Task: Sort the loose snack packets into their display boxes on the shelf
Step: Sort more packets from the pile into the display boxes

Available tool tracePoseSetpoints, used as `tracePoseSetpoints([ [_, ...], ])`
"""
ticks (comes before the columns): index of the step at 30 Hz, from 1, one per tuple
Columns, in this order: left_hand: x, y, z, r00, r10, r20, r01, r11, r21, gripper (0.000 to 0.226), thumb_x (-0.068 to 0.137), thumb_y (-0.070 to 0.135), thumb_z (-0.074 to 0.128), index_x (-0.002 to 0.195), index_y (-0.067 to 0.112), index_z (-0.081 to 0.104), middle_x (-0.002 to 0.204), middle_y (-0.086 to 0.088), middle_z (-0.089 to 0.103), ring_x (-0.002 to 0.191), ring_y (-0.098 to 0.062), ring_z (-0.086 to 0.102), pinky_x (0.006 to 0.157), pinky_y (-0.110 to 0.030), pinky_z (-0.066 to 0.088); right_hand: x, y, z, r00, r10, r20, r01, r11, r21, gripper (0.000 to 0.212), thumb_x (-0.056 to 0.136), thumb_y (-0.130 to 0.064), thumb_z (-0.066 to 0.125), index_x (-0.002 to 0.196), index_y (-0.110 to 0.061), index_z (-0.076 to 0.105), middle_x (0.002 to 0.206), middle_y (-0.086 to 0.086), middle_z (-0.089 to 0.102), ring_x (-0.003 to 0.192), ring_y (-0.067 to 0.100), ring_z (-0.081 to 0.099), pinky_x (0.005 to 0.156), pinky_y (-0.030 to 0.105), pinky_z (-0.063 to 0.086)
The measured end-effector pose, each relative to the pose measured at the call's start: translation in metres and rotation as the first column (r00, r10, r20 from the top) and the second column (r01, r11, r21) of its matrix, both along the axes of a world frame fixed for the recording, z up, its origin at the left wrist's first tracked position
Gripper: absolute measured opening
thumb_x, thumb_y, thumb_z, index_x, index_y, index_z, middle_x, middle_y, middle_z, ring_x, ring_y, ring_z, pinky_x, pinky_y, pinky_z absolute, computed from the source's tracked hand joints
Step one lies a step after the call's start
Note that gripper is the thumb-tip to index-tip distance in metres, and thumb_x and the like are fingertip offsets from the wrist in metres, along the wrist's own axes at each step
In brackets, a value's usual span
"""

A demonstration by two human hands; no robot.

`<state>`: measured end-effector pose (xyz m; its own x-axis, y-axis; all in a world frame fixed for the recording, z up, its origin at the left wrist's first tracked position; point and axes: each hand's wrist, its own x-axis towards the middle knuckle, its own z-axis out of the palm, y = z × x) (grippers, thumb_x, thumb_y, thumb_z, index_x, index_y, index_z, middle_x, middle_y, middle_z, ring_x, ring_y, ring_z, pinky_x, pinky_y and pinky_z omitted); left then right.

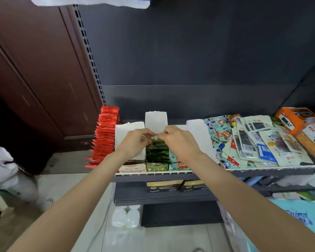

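Forearms: both bare, reaching up from the near edge toward the shelf (153, 173), converging over its front.
Left hand (135, 142): fingers curled, pinching the left end of a small green packet (155, 138).
Right hand (178, 140): fingers curled too, pinching the same packet's right end, so the two hands nearly touch.
Green packet: held between both hands, just above the green display box (156, 159).
Green display box: directly under the hands, packed with upright green packets, its white flap (155, 120) standing up behind the fingers.
Neighbouring boxes: a pale box (132, 167) below the left wrist and a teal box (178, 163) below the right wrist, each touching the green one.
Red packets (104, 137): a long upright row just left of the left hand.
Loose snack packets (253, 142): a mixed heap lying flat on the shelf, right of the right hand.
Orange boxes (295, 120): beyond the heap, far right.
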<state>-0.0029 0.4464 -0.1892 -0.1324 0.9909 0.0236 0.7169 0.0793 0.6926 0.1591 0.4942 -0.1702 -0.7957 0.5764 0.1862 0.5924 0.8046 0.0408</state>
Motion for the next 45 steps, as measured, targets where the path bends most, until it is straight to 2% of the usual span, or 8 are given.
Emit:
tracePoseSetpoints([
  [4, -0.002, 0.000, -0.013, 0.998, -0.046, -0.048, 0.043, 0.997, -0.067, 0.031, 0.092, -0.005, 0.047, 0.111, 0.007, 0.066, 0.116, -0.009, 0.066, 0.109, -0.021, 0.061, 0.094, -0.017, 0.039, -0.007, 0.003, -0.018, 0.993, -0.107, -0.042, 0.093, 0.965, -0.244, 0.037, 0.092, -0.016, 0.057, 0.128, -0.026, 0.057, 0.121, 0.003, 0.061, 0.110, 0.023, 0.056, 0.083, 0.030, 0.046],
  [10, 0.008, 0.006, -0.015, 0.998, 0.059, -0.038, -0.060, 0.998, -0.035, 0.026, 0.094, 0.006, 0.049, 0.116, 0.011, 0.061, 0.115, -0.006, 0.066, 0.104, -0.021, 0.060, 0.085, -0.019, 0.042, 0.009, 0.022, -0.025, 0.908, -0.299, -0.293, -0.047, 0.621, -0.782, 0.042, 0.085, -0.009, 0.065, 0.125, -0.017, 0.056, 0.122, -0.002, 0.060, 0.115, 0.009, 0.053, 0.096, 0.021, 0.039],
  [22, 0.193, 0.111, -0.010, 0.998, -0.067, -0.012, 0.068, 0.996, 0.061, 0.027, 0.092, 0.012, 0.047, 0.117, 0.008, 0.055, 0.107, -0.009, 0.064, 0.094, -0.024, 0.062, 0.085, -0.034, 0.050, 0.169, 0.116, -0.059, 0.723, -0.631, -0.281, 0.329, 0.673, -0.662, 0.030, 0.090, -0.003, 0.054, 0.120, -0.005, 0.058, 0.117, 0.011, 0.063, 0.107, 0.022, 0.059, 0.090, 0.028, 0.044],
  [26, 0.263, 0.165, -0.038, 0.997, -0.068, 0.027, 0.070, 0.995, -0.072, 0.025, 0.092, 0.004, 0.046, 0.113, -0.001, 0.057, 0.110, -0.017, 0.063, 0.100, -0.029, 0.060, 0.088, -0.038, 0.048, 0.232, 0.159, -0.083, 0.748, -0.648, -0.145, 0.481, 0.678, -0.556, 0.045, 0.089, -0.011, 0.057, 0.133, -0.010, 0.048, 0.131, 0.014, 0.052, 0.121, 0.029, 0.047, 0.097, 0.032, 0.039],
  [31, 0.305, 0.210, -0.079, 0.997, 0.054, -0.046, -0.067, 0.929, -0.363, 0.026, 0.095, 0.003, 0.041, 0.112, -0.010, 0.056, 0.113, -0.023, 0.061, 0.106, -0.036, 0.058, 0.083, -0.037, 0.046, 0.285, 0.198, -0.109, 0.818, -0.556, 0.148, 0.545, 0.666, -0.510, 0.074, 0.091, -0.035, 0.057, 0.150, -0.022, 0.013, 0.159, 0.007, 0.000, 0.146, 0.027, -0.002, 0.118, 0.038, 0.008],
  [39, 0.325, 0.240, -0.097, 0.969, 0.239, -0.055, -0.231, 0.818, -0.527, 0.031, 0.091, 0.022, 0.061, 0.109, -0.003, 0.062, 0.110, -0.016, 0.065, 0.102, -0.026, 0.063, 0.075, -0.026, 0.049, 0.299, 0.216, -0.120, 0.876, -0.458, 0.151, 0.444, 0.646, -0.621, 0.071, 0.091, -0.039, 0.056, 0.149, -0.017, 0.021, 0.158, 0.009, 0.000, 0.146, 0.027, -0.003, 0.118, 0.038, 0.006],
  [42, 0.322, 0.234, -0.079, 0.962, 0.274, -0.012, -0.251, 0.862, -0.440, 0.017, 0.096, 0.013, 0.050, 0.095, -0.002, 0.057, 0.109, -0.020, 0.063, 0.100, -0.029, 0.060, 0.077, -0.030, 0.047, 0.301, 0.222, -0.109, 0.876, -0.467, 0.117, 0.410, 0.596, -0.691, 0.063, 0.095, -0.036, 0.050, 0.148, -0.014, 0.025, 0.158, 0.013, 0.007, 0.146, 0.024, 0.001, 0.117, 0.033, 0.011],
  [45, 0.318, 0.216, -0.055, 0.959, 0.275, 0.072, -0.257, 0.947, -0.193, 0.013, 0.098, 0.012, 0.042, 0.103, -0.001, 0.044, 0.077, -0.004, 0.054, 0.070, -0.019, 0.053, 0.051, -0.015, 0.040, 0.292, 0.217, -0.088, 0.840, -0.541, -0.030, 0.328, 0.551, -0.768, 0.056, 0.098, -0.041, 0.041, 0.144, -0.011, 0.034, 0.152, 0.015, 0.025, 0.143, 0.026, 0.017, 0.113, 0.036, 0.019],
])
